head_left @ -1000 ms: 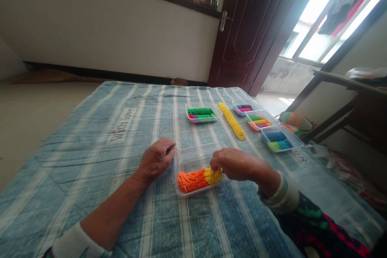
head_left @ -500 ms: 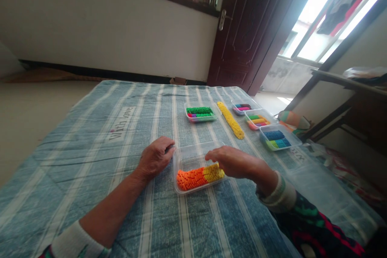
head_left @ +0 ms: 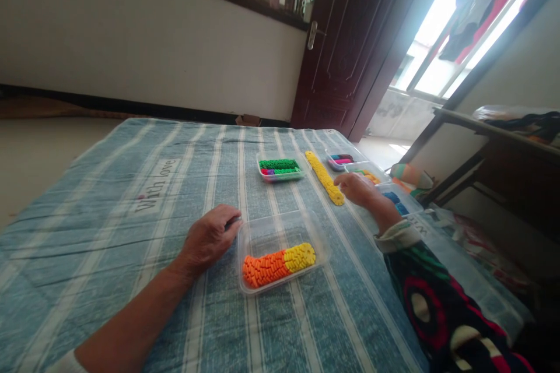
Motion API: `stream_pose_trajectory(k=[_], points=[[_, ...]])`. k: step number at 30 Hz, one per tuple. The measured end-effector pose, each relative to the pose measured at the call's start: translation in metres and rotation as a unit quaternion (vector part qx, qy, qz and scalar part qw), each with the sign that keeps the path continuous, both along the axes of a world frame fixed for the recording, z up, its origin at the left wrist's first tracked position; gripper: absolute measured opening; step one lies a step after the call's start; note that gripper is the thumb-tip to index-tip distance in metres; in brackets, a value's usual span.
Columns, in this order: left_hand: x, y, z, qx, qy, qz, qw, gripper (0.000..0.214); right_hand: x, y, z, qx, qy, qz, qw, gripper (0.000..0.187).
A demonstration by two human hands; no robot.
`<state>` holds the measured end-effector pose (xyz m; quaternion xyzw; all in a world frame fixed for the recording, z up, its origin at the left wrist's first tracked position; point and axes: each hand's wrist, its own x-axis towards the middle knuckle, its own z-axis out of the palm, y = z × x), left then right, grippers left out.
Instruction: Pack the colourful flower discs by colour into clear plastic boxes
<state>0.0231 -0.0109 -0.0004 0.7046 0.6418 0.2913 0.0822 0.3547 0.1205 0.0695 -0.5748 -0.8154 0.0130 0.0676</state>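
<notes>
A clear plastic container stands on the bed-like surface before me. Inside lies a row of overlapping small pieces, an orange stretch on the left and a yellow stretch on the right. My left hand is closed at the container's left rim, thumb and forefinger pinched at its upper corner. My right hand reaches out beside the lower end of a long yellow strip, fingers stretched toward it and slightly apart. Whether the fingertips touch the strip I cannot tell.
Beyond the strip's left side is a clear box with green, red and purple pieces. More boxes stand at the right, including one with pink pieces and one with blue pieces, partly behind my right hand. A striped blue cloth covers the surface.
My right hand has left the container's right side and moved away and rightward to the yellow strip, uncovering the yellow pieces' end. My left hand stays at the container's rim.
</notes>
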Motion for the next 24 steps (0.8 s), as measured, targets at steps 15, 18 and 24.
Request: stream_pose_trajectory(k=[15, 18, 24], points=[[-0.001, 0.001, -0.001, 0.002, -0.002, 0.002, 1.0, 0.025, 0.01, 0.01, -0.037, -0.029, -0.032, -0.016, 0.999, 0.04], [-0.002, 0.001, -0.002, 0.003, 0.004, 0.002, 1.0, 0.027, 0.01, 0.011, -0.037, -0.03, -0.034, -0.02, 0.999, 0.035], [-0.001, 0.0, -0.001, -0.001, 0.009, 0.0, 1.0, 0.027, 0.012, 0.013, -0.037, -0.032, -0.025, -0.012, 0.999, 0.028]])
